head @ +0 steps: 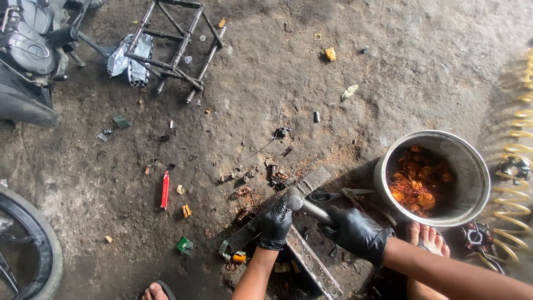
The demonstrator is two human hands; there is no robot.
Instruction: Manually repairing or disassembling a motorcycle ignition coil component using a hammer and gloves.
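Head view, gloved right hand (355, 230) gripping steel hammer (304, 206)

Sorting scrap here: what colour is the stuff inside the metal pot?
Coppery orange, in the head view.

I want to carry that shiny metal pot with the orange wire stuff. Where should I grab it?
Take the metal pot by its rolled rim, coming down from above with a hand on each side. It stands upright and open, no handle shows, and the copper scraps inside would probably spill if it tilted.
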